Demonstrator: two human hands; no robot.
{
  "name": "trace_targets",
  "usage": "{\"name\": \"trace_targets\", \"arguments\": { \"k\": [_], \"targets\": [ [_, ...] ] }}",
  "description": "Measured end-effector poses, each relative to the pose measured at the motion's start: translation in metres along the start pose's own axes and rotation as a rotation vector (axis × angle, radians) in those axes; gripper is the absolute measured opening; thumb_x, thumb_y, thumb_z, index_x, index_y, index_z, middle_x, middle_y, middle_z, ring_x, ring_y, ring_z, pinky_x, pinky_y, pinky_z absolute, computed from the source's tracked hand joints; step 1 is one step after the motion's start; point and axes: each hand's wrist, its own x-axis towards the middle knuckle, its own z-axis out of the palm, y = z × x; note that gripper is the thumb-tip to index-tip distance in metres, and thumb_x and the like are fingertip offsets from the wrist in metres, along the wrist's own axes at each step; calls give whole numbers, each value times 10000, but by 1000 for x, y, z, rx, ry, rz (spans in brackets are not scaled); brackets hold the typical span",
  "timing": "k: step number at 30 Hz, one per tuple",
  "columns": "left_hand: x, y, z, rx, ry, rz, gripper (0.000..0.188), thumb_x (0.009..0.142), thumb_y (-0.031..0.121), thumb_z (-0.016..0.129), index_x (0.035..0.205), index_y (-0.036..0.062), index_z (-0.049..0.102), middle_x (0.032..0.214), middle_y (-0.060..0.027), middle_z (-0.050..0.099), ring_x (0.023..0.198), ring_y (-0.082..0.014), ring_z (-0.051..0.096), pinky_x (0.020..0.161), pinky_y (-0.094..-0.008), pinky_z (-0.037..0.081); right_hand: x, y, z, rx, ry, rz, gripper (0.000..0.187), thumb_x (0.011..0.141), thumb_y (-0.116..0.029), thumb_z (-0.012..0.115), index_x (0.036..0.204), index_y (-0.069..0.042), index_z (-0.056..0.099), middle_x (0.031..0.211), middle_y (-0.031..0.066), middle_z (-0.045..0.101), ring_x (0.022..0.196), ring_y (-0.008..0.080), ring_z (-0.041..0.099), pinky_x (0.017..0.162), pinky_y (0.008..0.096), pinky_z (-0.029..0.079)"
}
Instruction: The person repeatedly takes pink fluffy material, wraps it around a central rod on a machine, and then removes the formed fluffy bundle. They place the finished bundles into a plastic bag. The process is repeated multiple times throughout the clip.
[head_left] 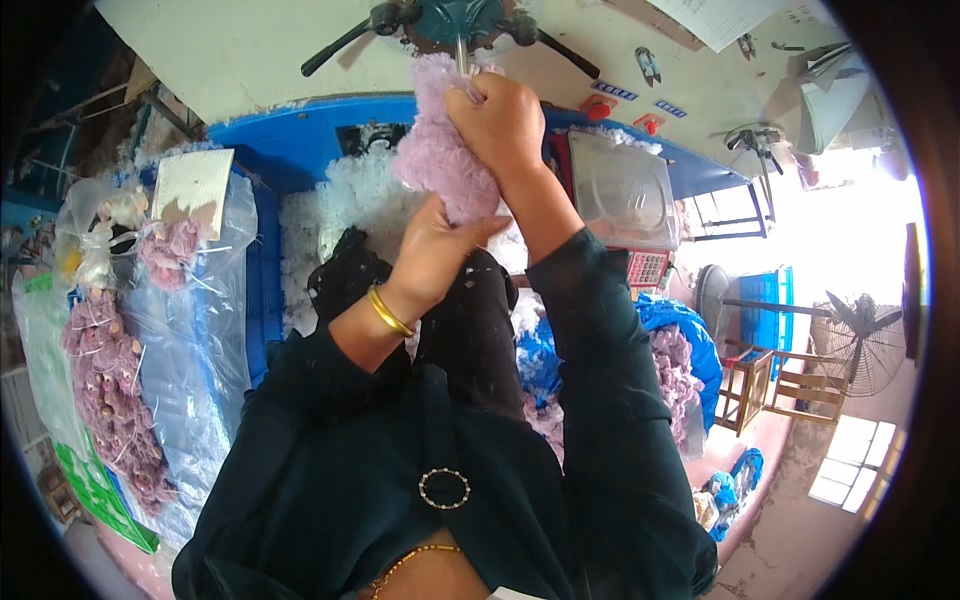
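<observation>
The left hand (425,260) and right hand (503,125) grip a pink plush (440,150) at a metal tube (461,52); white fluff (375,180) lies below the pale table (270,50), a fan (860,335) at right.

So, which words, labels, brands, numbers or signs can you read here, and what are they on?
Nothing reads clearly enough to quote.
Blue labels by the red buttons: characters too small.
White sheet, upper right: faint marks, too blurred.
Red-framed keypad, right of the right arm: key markings too small.
</observation>
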Motion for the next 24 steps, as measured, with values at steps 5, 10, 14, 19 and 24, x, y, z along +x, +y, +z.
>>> {"name": "trace_targets", "arguments": {
  "k": [5,10,14,19,24],
  "targets": [
    [7,-5,-25,532,32,412,117,840,92,610,916,3,621,760,-86,628,655,-153,605,582,-266,468,-17,-4,-16,40,-74,-37,303,673,-321,652,611,-34,576,602,171,558,579,360,547,537,428,445],
    [59,17,-24,424,80,441,143,898,92,530,971,1,611,748,-28,619,627,-102,574,543,-246,455,28,11,8,124,-62,22,307,696,-300,667,617,-19,572,590,163,542,561,332,517,528,407,432],
    [35,5,-28,182,17,289,244,918,156,516,1110,14,567,1023,-100,628,885,-165,615,722,-288,498,0,12,4,177,-26,-25,315,706,-269,671,603,-1,543,560,166,505,495,296,479,492,385,405],
    [-2,16,-28,-866,-280,-188,402,893,84,533,1271,-17,439,1188,-111,554,1117,-202,540,944,-315,438,-31,7,-13,413,-70,-26,269,660,-130,682,586,1,459,531,108,353,500,186,318,469,314,325],
    [11,-3,-33,-548,-180,-126,247,872,32,585,1116,45,551,1053,-54,608,989,-129,583,887,-273,461,-30,32,-10,597,-180,-146,259,633,-107,648,589,-8,413,564,101,327,513,184,300,473,314,301]
  ]
}}
